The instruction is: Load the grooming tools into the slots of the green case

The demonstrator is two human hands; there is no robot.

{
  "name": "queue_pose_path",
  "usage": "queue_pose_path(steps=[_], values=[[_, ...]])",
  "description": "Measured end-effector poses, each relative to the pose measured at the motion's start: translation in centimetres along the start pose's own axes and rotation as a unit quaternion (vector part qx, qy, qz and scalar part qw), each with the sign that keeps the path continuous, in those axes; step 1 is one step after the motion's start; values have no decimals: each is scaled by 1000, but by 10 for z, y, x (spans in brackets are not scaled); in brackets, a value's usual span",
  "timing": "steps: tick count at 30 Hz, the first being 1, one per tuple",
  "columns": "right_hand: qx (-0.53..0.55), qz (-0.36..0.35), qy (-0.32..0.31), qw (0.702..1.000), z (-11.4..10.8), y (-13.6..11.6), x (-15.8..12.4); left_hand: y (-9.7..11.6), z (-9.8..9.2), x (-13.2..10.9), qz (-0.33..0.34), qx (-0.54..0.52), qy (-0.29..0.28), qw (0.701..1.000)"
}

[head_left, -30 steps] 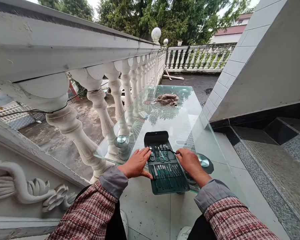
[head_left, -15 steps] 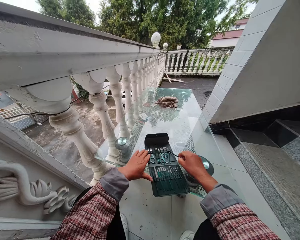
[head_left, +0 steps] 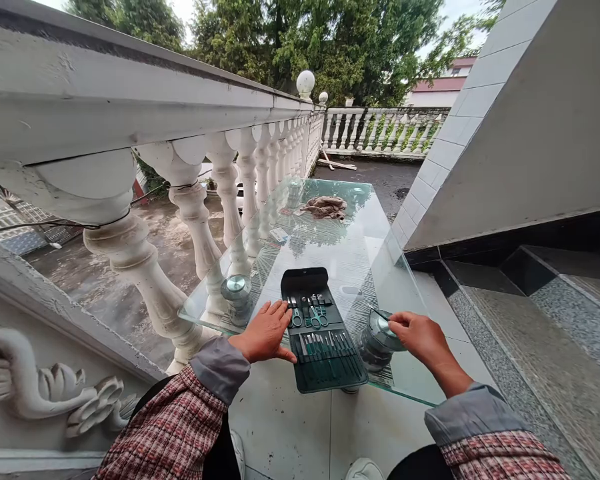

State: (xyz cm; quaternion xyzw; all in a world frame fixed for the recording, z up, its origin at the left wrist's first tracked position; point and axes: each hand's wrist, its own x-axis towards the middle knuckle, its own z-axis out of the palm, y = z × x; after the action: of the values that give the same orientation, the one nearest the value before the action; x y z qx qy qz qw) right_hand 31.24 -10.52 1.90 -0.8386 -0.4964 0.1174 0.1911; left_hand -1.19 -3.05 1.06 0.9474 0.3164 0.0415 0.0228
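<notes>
An unfolded dark green manicure case (head_left: 330, 381) lies at the near end of the glass table. Small scissors (head_left: 319, 320) and clippers sit in its upper part, and a row of slim metal tools (head_left: 325, 343) is tucked into the lower part. My left hand (head_left: 266, 333) rests along the case's left edge, fingers outstretched and thumb apart. To the right of the case, my right hand (head_left: 423, 337) pinches a slim dark tool (head_left: 379, 312) by one end, its tip pointing left, above the table. I cannot make out its exact kind.
The glass table (head_left: 350, 247) stands on round metal-capped supports (head_left: 237, 285). A crumpled brown cloth (head_left: 325, 207) and a small card (head_left: 279, 235) lie farther back. A white balustrade (head_left: 195, 213) runs along the left, and stone steps (head_left: 510, 320) rise at the right.
My right hand has moved right, away from the case, with the slim tool in its fingers. My left hand stays at the case's left edge. The view has shifted slightly.
</notes>
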Motion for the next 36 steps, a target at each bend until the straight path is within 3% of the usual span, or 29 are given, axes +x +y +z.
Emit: queue_pose_path(steps=[7, 12, 15, 17, 22, 28, 32, 36], values=[[-82, -25, 18, 996, 15, -5, 7, 1, 0, -1, 2, -2, 1, 1000], [32, -152, 112, 981, 26, -29, 0, 2, -1, -1, -7, 13, -37, 999], [74, -244, 80, 964, 36, -55, -7, 1, 0, -1, -8, 12, -37, 999], [54, -265, 43, 962, 42, -70, -10, 1, 1, -1, -8, 9, -32, 999], [-54, -284, -16, 957, 52, -93, -11, 2, 0, -2, -5, 12, -34, 999], [-139, -317, -28, 938, 52, -101, -15, 2, 0, -2, -5, 14, -33, 999], [-97, -318, -13, 943, 56, -98, -9, 0, 2, -2, 3, 5, -21, 1000], [0, -242, 44, 969, 63, -99, 8, -3, 5, -3, 11, -5, -2, 1000]])
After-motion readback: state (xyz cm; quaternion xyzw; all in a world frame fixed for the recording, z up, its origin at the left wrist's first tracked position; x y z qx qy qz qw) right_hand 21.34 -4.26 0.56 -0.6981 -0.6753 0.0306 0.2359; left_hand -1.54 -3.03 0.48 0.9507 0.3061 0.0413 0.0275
